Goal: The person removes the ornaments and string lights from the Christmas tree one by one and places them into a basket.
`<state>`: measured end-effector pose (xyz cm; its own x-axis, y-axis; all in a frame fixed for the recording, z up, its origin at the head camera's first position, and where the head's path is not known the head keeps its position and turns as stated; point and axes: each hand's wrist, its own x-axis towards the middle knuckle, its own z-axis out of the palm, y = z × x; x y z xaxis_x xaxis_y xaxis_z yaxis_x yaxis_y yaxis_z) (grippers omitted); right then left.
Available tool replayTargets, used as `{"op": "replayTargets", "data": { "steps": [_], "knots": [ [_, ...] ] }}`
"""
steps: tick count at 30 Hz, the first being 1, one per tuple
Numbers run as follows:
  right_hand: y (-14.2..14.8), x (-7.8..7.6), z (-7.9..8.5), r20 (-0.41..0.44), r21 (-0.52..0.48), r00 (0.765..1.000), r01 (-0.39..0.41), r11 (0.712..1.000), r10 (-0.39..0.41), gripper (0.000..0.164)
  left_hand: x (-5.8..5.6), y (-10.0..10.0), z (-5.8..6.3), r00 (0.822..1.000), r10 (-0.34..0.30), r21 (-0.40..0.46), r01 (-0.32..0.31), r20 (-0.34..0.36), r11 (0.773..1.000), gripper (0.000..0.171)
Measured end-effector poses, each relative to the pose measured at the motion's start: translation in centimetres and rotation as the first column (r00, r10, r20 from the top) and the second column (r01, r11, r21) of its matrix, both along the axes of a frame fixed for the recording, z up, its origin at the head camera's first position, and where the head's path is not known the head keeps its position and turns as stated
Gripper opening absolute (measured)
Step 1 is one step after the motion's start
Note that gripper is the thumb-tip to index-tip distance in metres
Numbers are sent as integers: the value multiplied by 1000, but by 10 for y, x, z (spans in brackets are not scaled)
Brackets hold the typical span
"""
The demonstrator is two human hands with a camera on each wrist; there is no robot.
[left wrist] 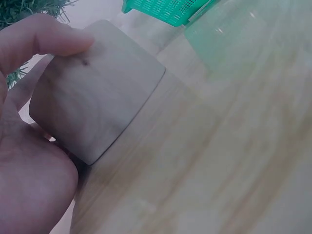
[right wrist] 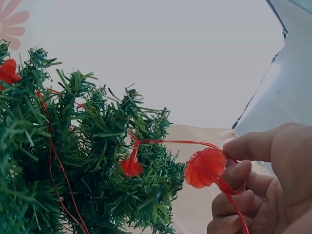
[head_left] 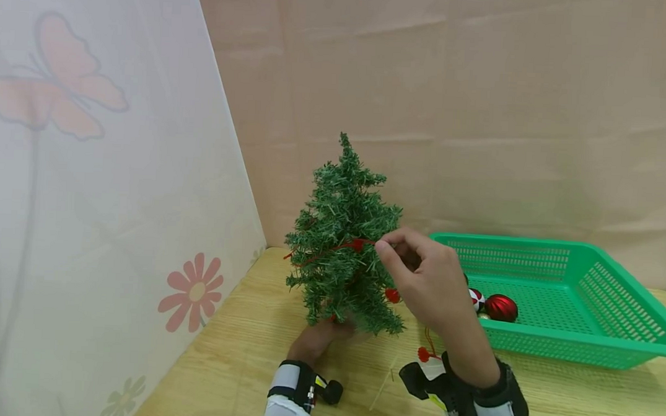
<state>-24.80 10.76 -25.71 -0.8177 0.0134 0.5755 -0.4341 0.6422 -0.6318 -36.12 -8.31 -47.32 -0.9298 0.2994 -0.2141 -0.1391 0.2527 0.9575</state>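
Observation:
A small artificial Christmas tree [head_left: 344, 215] stands on the table, with a thin red string of lights [head_left: 331, 250] running across its branches. My right hand [head_left: 430, 280] is at the tree's right side and pinches the red wire between thumb and fingers. In the right wrist view a red shell-shaped bulb cover [right wrist: 205, 168] hangs beside those fingertips, while another red cover [right wrist: 131, 166] sits among the branches. Low at the trunk, my left hand [head_left: 316, 341] grips the round wooden base [left wrist: 100, 92], thumb on one side; branches partly hide this hand in the head view.
A green plastic basket [head_left: 595, 346] stands on the right, holding a shiny red ball [head_left: 501, 308] and a red-and-white ball [head_left: 476, 299]. More of the red string dangles near the right wrist, with a red cover [head_left: 424, 355]. Butterfly-and-flower-printed sheeting [head_left: 145, 162] borders the left side.

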Motion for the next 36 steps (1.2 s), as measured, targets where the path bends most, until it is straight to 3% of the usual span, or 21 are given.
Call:
{"op": "replayTargets", "data": {
  "steps": [3, 5, 12, 18, 24, 29, 36],
  "knots": [
    [1, 0, 0, -9, 0, 1000, 8, 1000, -8, 21, 1, 1, 0, 1000, 9, 88, -10, 15, 996, 90],
    [1, 0, -1, -16, -1, 1000, 9, 1000, -9, 21, 2, 1, 0, 1000, 5, 123, -6, 11, 992, 99],
    [2, 0, 0, 26, 15, 999, 19, 1000, -19, 21, -1, 2, 0, 1000, -16, 135, 18, -12, 991, 76],
    [2, -4, -1, 175, 190, 984, -13, 982, -20, 29, -6, 2, -2, 999, -37, 100, 39, -31, 994, 62],
    [-3, -8, -4, 184, 250, 983, -39, 967, -8, 29, -12, 2, -5, 994, -77, 119, 86, -81, 989, 52],
    [-4, -7, -5, 182, 284, 983, -51, 958, -2, 34, -14, 3, -7, 990, -70, 90, 81, -119, 993, 57],
    [-9, -3, -7, 195, 336, 980, -102, 936, 37, 30, -12, 4, -5, 988, -56, 66, 66, -146, 996, 64]
  ]
}}
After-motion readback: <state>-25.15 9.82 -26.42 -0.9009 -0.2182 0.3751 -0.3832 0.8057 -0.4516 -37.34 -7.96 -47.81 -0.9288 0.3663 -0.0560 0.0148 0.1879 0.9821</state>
